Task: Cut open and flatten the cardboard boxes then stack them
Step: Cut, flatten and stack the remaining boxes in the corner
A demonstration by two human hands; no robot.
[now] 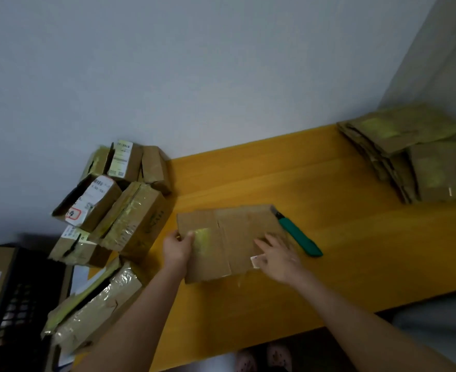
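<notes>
My left hand (178,248) pinches the flat brown cardboard box (229,237) at nine o'clock, right hand (277,257) presses it open-palmed; seems light, bendy, I'd grab edges.

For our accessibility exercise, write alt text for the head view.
The left hand grips and the right hand presses a flattened box on a yellow table, green knife beside it. Taped boxes pile at left; flattened ones stack at right.

Knife (298,234) right of flattened box (229,237) on table (328,251).
</notes>
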